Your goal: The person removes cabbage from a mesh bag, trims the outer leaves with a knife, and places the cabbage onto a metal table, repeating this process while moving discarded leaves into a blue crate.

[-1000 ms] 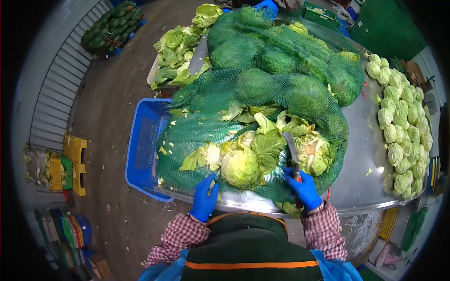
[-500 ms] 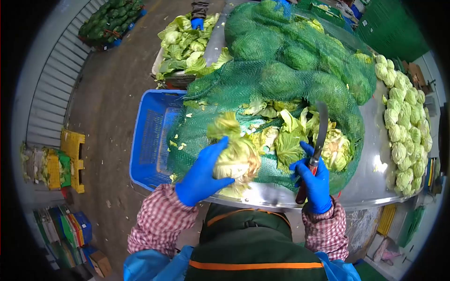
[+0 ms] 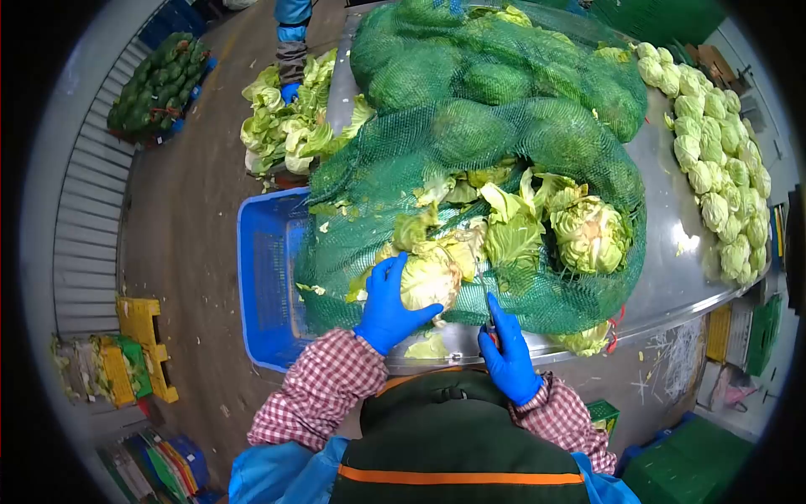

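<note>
Cabbage (image 3: 430, 281) at near edge of tabletop (image 3: 659, 252), on green netting (image 3: 336, 265), left hand (image 3: 386, 307) grasping its side. Right hand's (image 3: 510, 359) grip clenched on knife (image 3: 494, 338), blade beside cabbage. Work looks well along, unfinished: pale heads (image 3: 722, 151) piled far right, leafy head (image 3: 590, 235) untrimmed, plenty more bulging under netting. Loose leaves (image 3: 294, 139) heaped beyond blue crate (image 3: 251, 277), co-worker's hand (image 3: 290, 91) there.
</note>
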Motion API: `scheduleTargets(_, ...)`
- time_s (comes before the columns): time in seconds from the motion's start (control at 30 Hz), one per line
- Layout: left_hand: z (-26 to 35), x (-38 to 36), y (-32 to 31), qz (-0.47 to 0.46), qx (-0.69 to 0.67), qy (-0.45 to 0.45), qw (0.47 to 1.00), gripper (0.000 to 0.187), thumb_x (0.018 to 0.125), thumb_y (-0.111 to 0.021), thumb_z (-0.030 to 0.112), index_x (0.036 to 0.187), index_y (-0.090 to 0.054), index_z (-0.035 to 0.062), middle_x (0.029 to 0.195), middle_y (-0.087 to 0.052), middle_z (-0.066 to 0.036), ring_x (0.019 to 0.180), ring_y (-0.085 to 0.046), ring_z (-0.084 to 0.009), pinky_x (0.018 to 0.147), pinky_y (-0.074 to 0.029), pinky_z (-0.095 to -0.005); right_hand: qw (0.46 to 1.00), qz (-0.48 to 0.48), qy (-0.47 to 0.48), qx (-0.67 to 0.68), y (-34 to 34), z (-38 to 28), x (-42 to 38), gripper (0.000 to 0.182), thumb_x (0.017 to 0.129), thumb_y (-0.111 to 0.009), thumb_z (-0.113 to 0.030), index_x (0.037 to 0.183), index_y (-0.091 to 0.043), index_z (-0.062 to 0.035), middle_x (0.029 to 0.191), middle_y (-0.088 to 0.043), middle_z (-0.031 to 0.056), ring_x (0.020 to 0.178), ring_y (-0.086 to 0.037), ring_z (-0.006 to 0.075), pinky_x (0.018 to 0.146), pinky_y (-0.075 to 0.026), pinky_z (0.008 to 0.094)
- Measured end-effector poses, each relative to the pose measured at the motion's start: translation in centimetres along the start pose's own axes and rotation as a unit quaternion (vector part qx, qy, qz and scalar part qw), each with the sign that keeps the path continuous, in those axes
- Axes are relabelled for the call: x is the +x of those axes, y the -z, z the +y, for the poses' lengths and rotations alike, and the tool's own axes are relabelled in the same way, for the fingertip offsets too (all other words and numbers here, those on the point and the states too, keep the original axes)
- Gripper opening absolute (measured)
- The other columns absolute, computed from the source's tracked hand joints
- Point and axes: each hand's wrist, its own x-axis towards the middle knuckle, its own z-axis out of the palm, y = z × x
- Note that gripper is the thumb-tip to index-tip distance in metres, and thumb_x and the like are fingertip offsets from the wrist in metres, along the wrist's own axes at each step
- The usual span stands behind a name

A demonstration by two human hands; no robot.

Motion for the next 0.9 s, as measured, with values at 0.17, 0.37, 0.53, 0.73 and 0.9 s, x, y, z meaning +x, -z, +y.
scheduleTargets(0.17,0.2,0.1,-3.0,0.05,-0.042,-0.014,0.998,0.096,0.054,-0.085,0.031,0.133,-0.035,0.007,0.125,-0.034,-0.019,0.118,-0.034,-0.0353,0.1,-0.031,-0.0437,0.999,-0.029,-0.011,-0.039,-1.1,2.0,0.6,0.056,0.087,-0.054,-0.012,0.139,-0.034,-0.0219,0.083,-0.055,0.0113,0.07,-0.059,0.0261,0.063,-0.047,0.0345)
scheduleTargets(0.37,0.8,0.6,-2.9,0.048,0.002,0.003,0.999,0.094,0.054,-0.084,0.027,0.132,-0.036,0.0078,0.124,-0.035,-0.018,0.118,-0.035,-0.0351,0.1,-0.031,-0.0434,0.985,-0.025,-0.08,-0.153,-4.3,5.0,2.5,0.026,0.087,-0.053,-0.019,0.109,-0.047,-0.0071,0.074,-0.059,0.0172,0.064,-0.059,0.0351,0.055,-0.046,0.0435)
scheduleTargets(0.53,0.3,0.7,-3.1,0.05,-0.017,-0.001,0.999,0.091,0.054,-0.083,0.03,0.131,-0.038,0.0072,0.125,-0.034,-0.019,0.119,-0.032,-0.0361,0.099,-0.03,-0.0455,0.961,-0.085,-0.133,-0.229,-4.0,6.2,3.5,0.02,0.085,-0.051,-0.019,0.094,-0.044,-0.0035,0.071,-0.06,0.0207,0.064,-0.058,0.0393,0.056,-0.046,0.0476)
scheduleTargets(0.73,-2.9,1.5,-1.8,0.008,-0.153,0.002,0.988,0.089,0.057,-0.083,0.021,0.13,-0.035,0.0026,0.124,-0.041,-0.014,0.116,-0.041,-0.0284,0.1,-0.034,-0.0404,0.967,-0.094,-0.197,-0.135,-4.0,9.3,4.2,0.021,0.087,-0.051,-0.023,0.097,-0.046,-0.0046,0.073,-0.059,0.0161,0.06,-0.059,0.032,0.047,-0.045,0.0435)
scheduleTargets(0.9,-2.2,-2.1,-2.2,-0.079,-0.452,0.015,0.889,0.096,0.063,-0.082,0.012,0.139,-0.023,0.0028,0.134,-0.035,-0.013,0.125,-0.035,-0.0235,0.104,-0.03,-0.0361,0.904,0.057,-0.277,0.322,0.8,0.8,4.0,0.019,0.087,-0.058,-0.018,0.103,-0.052,-0.0087,0.071,-0.054,0.0008,0.049,-0.047,0.0065,0.037,-0.038,0.0244)
